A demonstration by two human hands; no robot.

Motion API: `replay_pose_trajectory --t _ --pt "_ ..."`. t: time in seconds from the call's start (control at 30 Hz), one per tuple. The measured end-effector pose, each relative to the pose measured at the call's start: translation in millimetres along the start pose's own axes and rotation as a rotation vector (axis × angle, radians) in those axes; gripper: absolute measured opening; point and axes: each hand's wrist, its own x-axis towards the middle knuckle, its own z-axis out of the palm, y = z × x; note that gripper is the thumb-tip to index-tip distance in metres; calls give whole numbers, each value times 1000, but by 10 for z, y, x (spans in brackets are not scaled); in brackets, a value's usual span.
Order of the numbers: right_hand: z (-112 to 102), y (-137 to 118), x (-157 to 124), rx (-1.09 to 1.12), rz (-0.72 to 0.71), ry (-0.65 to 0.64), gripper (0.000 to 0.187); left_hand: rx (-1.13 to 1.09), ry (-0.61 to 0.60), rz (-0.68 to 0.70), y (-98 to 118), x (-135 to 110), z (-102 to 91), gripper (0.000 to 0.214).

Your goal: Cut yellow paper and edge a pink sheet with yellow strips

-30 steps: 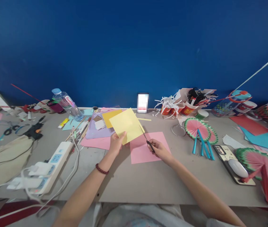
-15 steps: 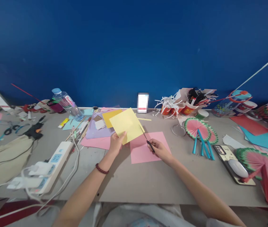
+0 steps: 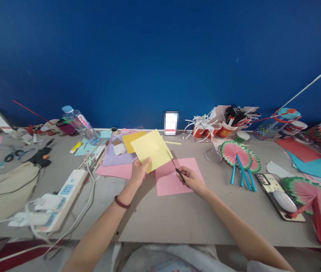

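Observation:
My left hand (image 3: pixel 140 170) pinches the lower left edge of a light yellow sheet of paper (image 3: pixel 151 150), thumb on top, holding it tilted above the table. In my right hand (image 3: pixel 190 179) is a pair of scissors (image 3: pixel 179 173) with dark handles, fingers closed around them. The blades reach the right edge of the yellow sheet, where a narrow strip stands slightly apart from it. Beneath my hands a pink sheet (image 3: pixel 174 183) lies flat on the table. A darker yellow sheet (image 3: pixel 132 140) is partly hidden behind the light one.
Left of my arm lie a white power strip (image 3: pixel 69 196) with cables and a tilted plastic bottle (image 3: pixel 82 124). A phone (image 3: pixel 171 123) stands against the blue wall. To the right are paper fans (image 3: pixel 235 155), a computer mouse (image 3: pixel 284 201) on a phone, and cups of paper strips (image 3: pixel 202 128).

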Motion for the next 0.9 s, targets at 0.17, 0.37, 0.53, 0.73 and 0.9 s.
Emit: replay_pose_trajectory --t 0.17,0.37,0.53,0.73,0.9 --pt "0 5 -1 -7 -8 6 35 -17 -5 -6 48 -19 21 48" --pt "-4 4 4 -2 -2 15 33 -43 -22 -10 105 -46 55 48" --pt "-8 36 26 5 1 23 33 -53 -6 9 83 -29 50 47" --pt "-15 24 20 -1 9 5 33 2 3 -4 13 -3 6 45" --pt "-11 10 13 13 -3 -2 35 4 -5 -12 10 -5 2 45"
